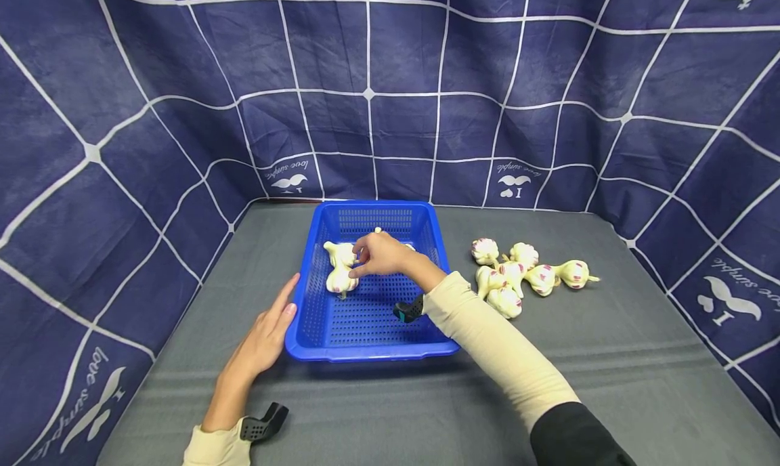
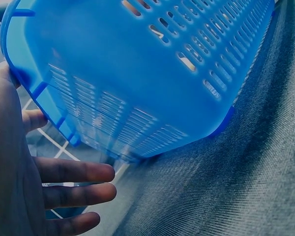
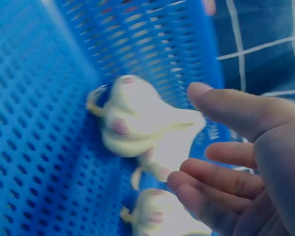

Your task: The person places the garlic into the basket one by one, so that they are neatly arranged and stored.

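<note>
A blue perforated plastic basket [image 1: 372,353] stands on the grey cloth. My left hand [image 1: 265,337] touches its left rim from outside, with the lower fingers [image 2: 78,172] straight and apart from the wall. Inside the basket, two garlic bulbs [image 1: 342,280] lie close together near the left side. My right hand [image 1: 384,255] hovers over them with fingers loosely bent and nothing held. From the right wrist, the fingertips sit just beside a white garlic bulb [image 3: 137,118] with pink patches. More garlic in the basket is mostly hidden behind the right hand.
Several garlic bulbs [image 1: 506,300] lie heaped on the grey cloth [image 1: 585,344] to the right of the basket, beyond the right forearm. A dark blue curtain [image 1: 402,59] with white grid lines hangs at the back and along both sides.
</note>
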Demonstrator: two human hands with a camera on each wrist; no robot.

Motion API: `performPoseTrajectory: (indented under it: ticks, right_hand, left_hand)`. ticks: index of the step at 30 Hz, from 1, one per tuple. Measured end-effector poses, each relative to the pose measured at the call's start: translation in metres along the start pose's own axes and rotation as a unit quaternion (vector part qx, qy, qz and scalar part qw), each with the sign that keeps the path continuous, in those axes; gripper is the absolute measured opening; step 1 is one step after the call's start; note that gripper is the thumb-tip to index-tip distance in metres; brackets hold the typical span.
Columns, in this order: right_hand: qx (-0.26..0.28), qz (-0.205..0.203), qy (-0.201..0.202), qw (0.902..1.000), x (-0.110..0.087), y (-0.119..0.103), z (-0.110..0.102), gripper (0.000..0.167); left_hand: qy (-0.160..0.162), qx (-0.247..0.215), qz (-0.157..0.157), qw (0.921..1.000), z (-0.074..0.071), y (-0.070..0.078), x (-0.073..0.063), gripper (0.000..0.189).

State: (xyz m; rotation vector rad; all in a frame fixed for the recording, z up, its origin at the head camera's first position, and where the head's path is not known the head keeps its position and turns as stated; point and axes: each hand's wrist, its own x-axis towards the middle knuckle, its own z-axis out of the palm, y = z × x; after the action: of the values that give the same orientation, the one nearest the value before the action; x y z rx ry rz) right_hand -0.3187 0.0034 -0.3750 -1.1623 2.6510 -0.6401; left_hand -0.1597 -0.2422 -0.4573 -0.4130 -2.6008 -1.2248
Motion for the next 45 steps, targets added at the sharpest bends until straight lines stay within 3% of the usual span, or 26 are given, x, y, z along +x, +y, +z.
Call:
performPoseTrajectory:
  ticks: [5,15,31,38,45]
  right_hand:
    - [0.022,0.003,0.004,0.9997,-0.01,0.005,-0.018,0.048]
    - [0.062,0.012,0.051,0.9967,-0.043,0.018,-0.045,0.042]
    - [0.102,-0.017,0.11,0.9885,-0.1,0.046,-0.054,0.035]
    - [0.125,-0.012,0.134,0.983,-0.125,0.056,-0.054,0.034]
    - [0.116,-0.003,0.169,0.9788,-0.153,0.076,-0.047,0.031]
  left_hand:
    - [-0.001,0.0,0.0,1.0,0.0,-0.001,0.0,0.051]
    - [-0.002,0.0,-0.005,1.0,0.0,-0.001,0.001,0.051]
    - [-0.007,-0.008,-0.01,0.9999,0.001,0.001,0.001,0.051]
    - [-0.002,-0.006,-0.006,1.0,0.001,-0.001,0.0,0.05]
    - [0.0,-0.004,0.002,1.0,0.001,-0.002,0.001,0.05]
